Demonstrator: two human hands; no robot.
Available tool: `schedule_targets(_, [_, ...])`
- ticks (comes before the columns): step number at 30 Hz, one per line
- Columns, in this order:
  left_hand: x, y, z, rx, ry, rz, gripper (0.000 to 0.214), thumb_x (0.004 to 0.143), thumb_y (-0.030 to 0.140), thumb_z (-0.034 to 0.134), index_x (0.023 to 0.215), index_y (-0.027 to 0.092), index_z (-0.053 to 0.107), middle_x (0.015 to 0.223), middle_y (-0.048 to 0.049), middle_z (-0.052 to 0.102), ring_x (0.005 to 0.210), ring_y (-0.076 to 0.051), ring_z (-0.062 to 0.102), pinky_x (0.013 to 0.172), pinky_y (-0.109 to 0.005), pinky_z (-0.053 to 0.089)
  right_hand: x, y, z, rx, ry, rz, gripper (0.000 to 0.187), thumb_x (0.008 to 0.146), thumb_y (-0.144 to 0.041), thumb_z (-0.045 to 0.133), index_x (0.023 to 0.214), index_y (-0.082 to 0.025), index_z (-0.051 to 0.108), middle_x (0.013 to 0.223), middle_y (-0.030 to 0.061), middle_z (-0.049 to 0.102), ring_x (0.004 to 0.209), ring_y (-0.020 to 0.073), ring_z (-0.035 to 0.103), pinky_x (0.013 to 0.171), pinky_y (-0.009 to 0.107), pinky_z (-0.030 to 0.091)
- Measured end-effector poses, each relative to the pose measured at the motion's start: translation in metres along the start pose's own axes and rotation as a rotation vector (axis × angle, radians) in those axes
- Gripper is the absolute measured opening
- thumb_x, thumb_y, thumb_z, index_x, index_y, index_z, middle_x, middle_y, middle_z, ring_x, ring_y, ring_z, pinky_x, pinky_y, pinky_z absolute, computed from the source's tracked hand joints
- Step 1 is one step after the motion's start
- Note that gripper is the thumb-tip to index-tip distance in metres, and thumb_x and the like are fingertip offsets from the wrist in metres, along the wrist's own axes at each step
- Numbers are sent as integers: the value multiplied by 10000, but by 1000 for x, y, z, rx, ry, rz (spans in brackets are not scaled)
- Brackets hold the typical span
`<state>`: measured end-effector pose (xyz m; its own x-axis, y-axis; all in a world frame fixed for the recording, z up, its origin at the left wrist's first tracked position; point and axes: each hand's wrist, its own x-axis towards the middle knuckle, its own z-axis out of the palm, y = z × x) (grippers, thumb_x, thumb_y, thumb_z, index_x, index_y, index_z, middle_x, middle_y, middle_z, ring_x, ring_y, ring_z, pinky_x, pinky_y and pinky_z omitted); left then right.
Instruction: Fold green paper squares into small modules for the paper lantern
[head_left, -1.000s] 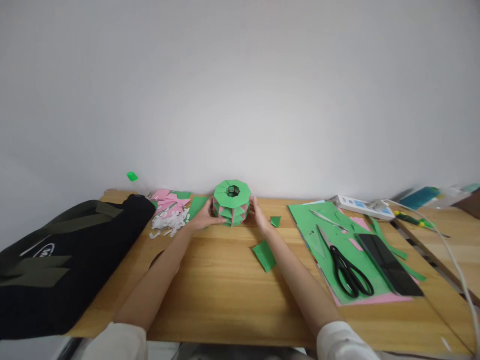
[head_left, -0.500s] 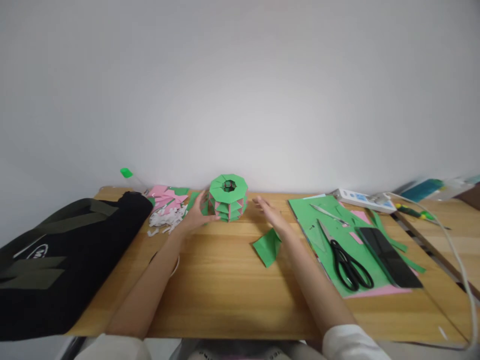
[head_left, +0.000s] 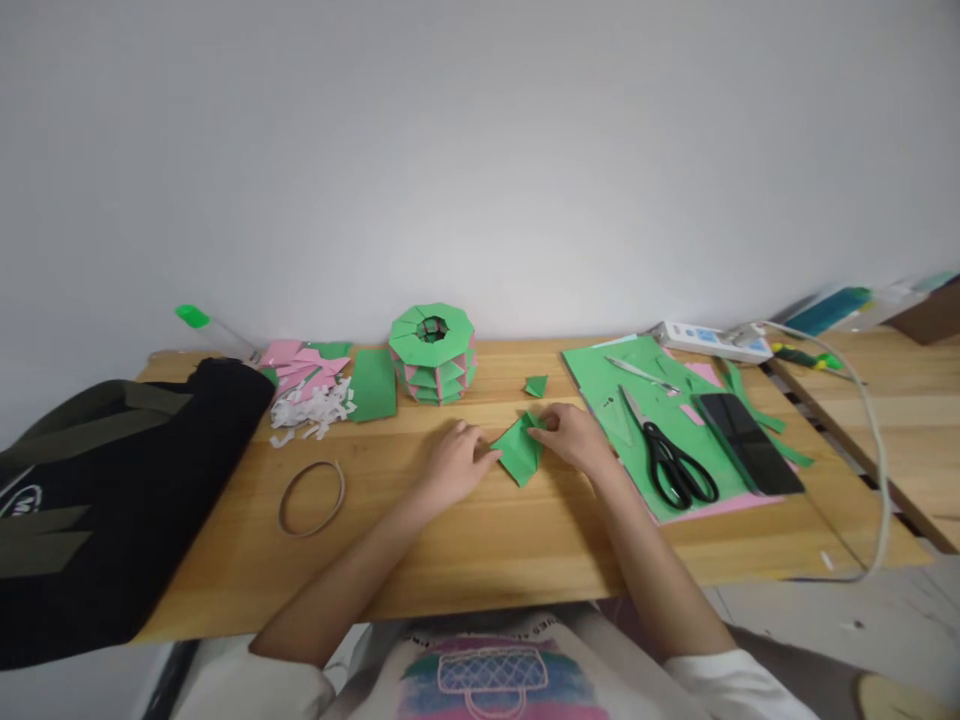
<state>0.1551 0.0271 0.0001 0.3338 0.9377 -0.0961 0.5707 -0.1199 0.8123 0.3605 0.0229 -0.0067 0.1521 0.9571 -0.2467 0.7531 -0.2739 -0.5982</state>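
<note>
A creased piece of green paper (head_left: 519, 450) lies on the wooden table between my hands. My right hand (head_left: 576, 438) pinches its right edge between thumb and fingers. At the paper's left corner is my left hand (head_left: 457, 464), thumb tip at the corner and a gap between thumb and fingers. Behind them stands a round paper lantern (head_left: 433, 362), with a green ring-shaped top and pink and green slotted sides; neither hand touches it. A small folded green paper piece (head_left: 536, 385) rests just beyond my right hand.
Black-handled scissors (head_left: 671, 465), a craft knife (head_left: 637, 373) and a phone (head_left: 746, 442) lie on green sheets (head_left: 604, 375) at right. A power strip (head_left: 712, 341) sits behind. On the left are a ring (head_left: 281, 510), white scraps (head_left: 313, 405), pink paper (head_left: 300, 365) and a black bag (head_left: 165, 490).
My hands have left the lantern's sides and come down to the creased green paper. The right hand now pinches it. The view has tilted down, bringing the ring and small folded piece into sight.
</note>
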Motion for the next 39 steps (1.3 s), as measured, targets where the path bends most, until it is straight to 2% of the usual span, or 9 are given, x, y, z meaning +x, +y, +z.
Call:
schedule_targets(4, [1, 1, 9, -18, -7, 3, 130, 706, 120, 659, 618, 191, 595, 806, -66, 609, 874, -274, 610, 891, -448, 436, -3, -7, 1, 28, 69, -59, 260, 922, -328, 564, 1118, -162, 600, 1116, 71, 634, 936, 180, 636, 807, 385, 547])
schedule_targets(7, [1, 3, 4, -103, 29, 4, 59, 737, 136, 649, 754, 181, 614, 912, -70, 631, 899, -242, 618, 885, -426, 458, -5, -13, -9, 111, 177, -125, 201, 901, -329, 585, 936, -141, 647, 907, 46, 678, 764, 147, 643, 717, 329, 545])
schedule_targets(10, [5, 16, -16, -237, 75, 34, 280, 794, 261, 641, 1051, 176, 572, 1176, -129, 611, 1044, -252, 611, 904, -424, 474, -8, -30, -31, 229, 326, -231, 213, 855, -327, 585, 747, -155, 650, 724, 45, 689, 626, 144, 631, 618, 282, 518])
schedule_targets(14, [13, 50, -50, -418, 55, 154, 451, 797, 359, 641, 1187, 173, 514, 1317, -157, 580, 1182, -260, 583, 957, -401, 486, -21, -73, -64, 354, 497, -438, 206, 834, -350, 569, 771, -171, 652, 711, 39, 689, 600, 147, 631, 558, 262, 502])
schedule_targets(19, [17, 86, -73, -586, 85, 269, 392, 781, 314, 655, 1122, 151, 550, 1112, -122, 707, 1047, -247, 667, 890, -360, 534, -44, -120, -81, 398, 571, -818, 87, 839, -231, 613, 772, -193, 653, 806, 33, 672, 750, 139, 619, 632, 246, 503])
schedule_targets(23, [10, 95, -80, -633, 75, 316, 203, 810, 255, 632, 982, 147, 628, 977, -88, 746, 913, -213, 705, 803, -294, 547, -54, -124, -82, 554, 597, -748, 57, 848, -264, 639, 842, -208, 651, 831, 24, 666, 749, 134, 618, 614, 234, 504])
schedule_targets(27, [2, 95, -82, -687, 61, 335, 202, 815, 210, 634, 1011, 164, 656, 994, -65, 751, 926, -192, 702, 804, -259, 535, -53, -117, -82, 625, 331, -626, 172, 820, -330, 662, 937, -205, 674, 787, 19, 688, 683, 137, 619, 601, 251, 505])
schedule_targets(30, [0, 94, -83, -759, 23, 301, 276, 799, 204, 647, 1072, 173, 647, 967, -59, 761, 899, -199, 710, 754, -260, 545, -47, -113, -80, 618, 131, -598, 147, 797, -329, 675, 806, -182, 675, 666, 0, 641, 615, 127, 569, 579, 258, 462])
schedule_targets(39, [2, 86, -91, -678, 82, 262, 167, 794, 218, 666, 957, 184, 684, 881, -43, 777, 830, -177, 721, 705, -230, 547, -34, -113, -77, 891, 11, -495, 120, 737, -267, 728, 812, -183, 686, 632, -24, 609, 578, 92, 529, 551, 222, 426])
